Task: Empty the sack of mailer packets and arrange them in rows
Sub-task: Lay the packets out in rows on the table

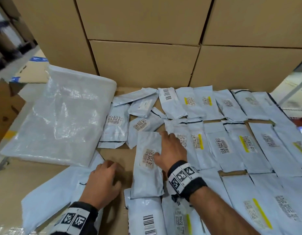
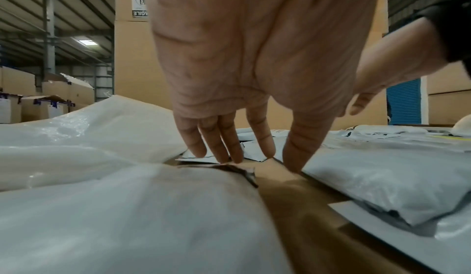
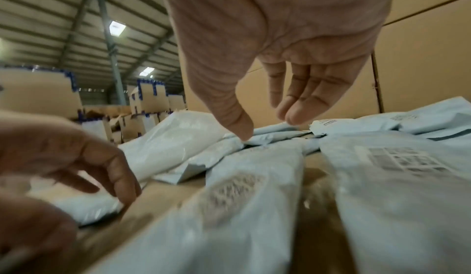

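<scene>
A big, flat, translucent white sack (image 1: 58, 116) lies at the left on the cardboard surface (image 1: 112, 155). Grey mailer packets with barcode labels lie in rows (image 1: 231, 145) across the right. A loose cluster of packets (image 1: 129, 116) sits beside the sack. My right hand (image 1: 167, 146) lies open on a long packet (image 1: 146, 173) at the middle, thumb on its label. In the right wrist view, this hand (image 3: 267, 125) hovers low with the thumb on a packet edge. My left hand (image 1: 106, 177) is open over bare cardboard, fingertips (image 2: 224, 157) down at the edge of a large packet (image 2: 127, 218).
Tall stacked cardboard boxes (image 1: 146, 56) form a wall right behind the packets. More open boxes (image 2: 51, 105) stand far off to the left. A strip of bare cardboard runs between the large lower-left packet (image 1: 53, 189) and the middle packet.
</scene>
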